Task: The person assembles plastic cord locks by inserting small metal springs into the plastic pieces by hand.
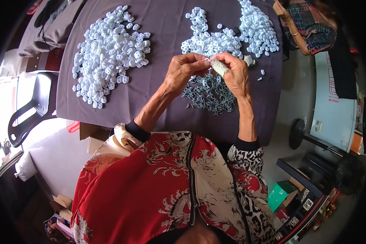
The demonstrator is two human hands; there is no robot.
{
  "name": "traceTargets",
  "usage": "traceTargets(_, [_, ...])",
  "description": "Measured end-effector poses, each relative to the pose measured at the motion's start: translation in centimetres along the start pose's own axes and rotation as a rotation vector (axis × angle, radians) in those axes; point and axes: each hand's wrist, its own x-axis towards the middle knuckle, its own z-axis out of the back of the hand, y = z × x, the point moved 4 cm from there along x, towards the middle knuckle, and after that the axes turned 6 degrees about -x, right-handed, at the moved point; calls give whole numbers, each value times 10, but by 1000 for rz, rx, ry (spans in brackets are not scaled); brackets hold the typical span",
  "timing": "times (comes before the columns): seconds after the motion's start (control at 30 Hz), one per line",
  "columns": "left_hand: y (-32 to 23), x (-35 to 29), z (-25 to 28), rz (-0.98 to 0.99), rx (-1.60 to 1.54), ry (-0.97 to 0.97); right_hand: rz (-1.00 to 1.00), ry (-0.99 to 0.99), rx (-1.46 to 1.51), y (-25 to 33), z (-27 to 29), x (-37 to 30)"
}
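My left hand [186, 70] and my right hand [233, 72] meet above the grey cloth-covered table [158, 93], fingertips pinched together on one small white plastic piece [209, 60]. The right forefinger wears a pale wrapping. Directly under the hands lies a heap of small grey metal pins [210, 94]. A large pile of white plastic pieces [110, 53] spreads to the left. A second pile of white pieces [211, 38] lies just beyond the hands, and a third [258, 28] sits at the far right.
Another person in a patchwork sleeve [309, 24] sits at the table's far right corner. A dark chair [32, 107] stands to the left. A white board [333, 110], a black rack [309, 195] and a green box [281, 194] are at the right.
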Motion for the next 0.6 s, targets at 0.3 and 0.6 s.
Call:
traceTargets(0.3, [-11, -5, -2, 19, -303, 69, 207, 87, -533, -26, -36, -54])
traceTargets(0.6, [-32, -8, -16, -75, -338, 23, 253, 127, -804, -37, -45, -47])
